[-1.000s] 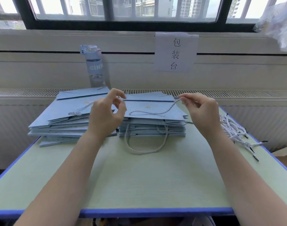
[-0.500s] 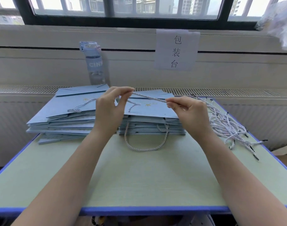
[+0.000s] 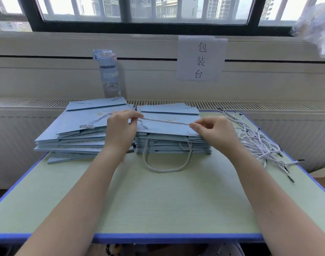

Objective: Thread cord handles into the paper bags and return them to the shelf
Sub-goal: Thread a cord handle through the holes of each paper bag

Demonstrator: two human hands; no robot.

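Grey-white twisted cord (image 3: 166, 121) runs taut between my left hand (image 3: 121, 131) and right hand (image 3: 216, 132), both pinching it over flat blue paper bags (image 3: 167, 130)

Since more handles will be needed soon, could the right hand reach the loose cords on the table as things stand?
Probably yes: the loose cords lie beside the right hand with nothing between, though it must first release the taut cord it pinches.

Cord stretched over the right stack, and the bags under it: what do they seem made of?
The cord looks like twisted textile rope, white with grey strands, faintly glossy; the spiral lay shows, fibre unclear. The bags look like matte pale blue paper or thin card: crisp creases, flat stacking, no glare.
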